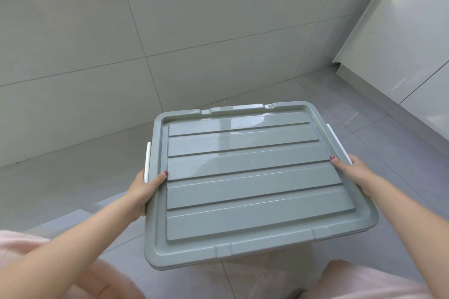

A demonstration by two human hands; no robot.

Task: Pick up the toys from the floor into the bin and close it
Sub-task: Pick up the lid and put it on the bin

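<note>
Both hands are gripping the grey lid point(252, 177) mid-frame, left hand point(145, 189) and right hand point(352, 170) clamping opposite edges by the white latches point(147, 161) — looking stiff, light, glossy, likely slippery.

Glossy grey tiled floor point(364, 114) under the lidded grey bin point(255, 177)

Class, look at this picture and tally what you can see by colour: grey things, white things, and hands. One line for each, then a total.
Grey: 1, the lid
White: 2, the left latch handle and the right latch handle
Hands: 2, the left hand and the right hand, each holding a lid edge
Total: 5
</note>
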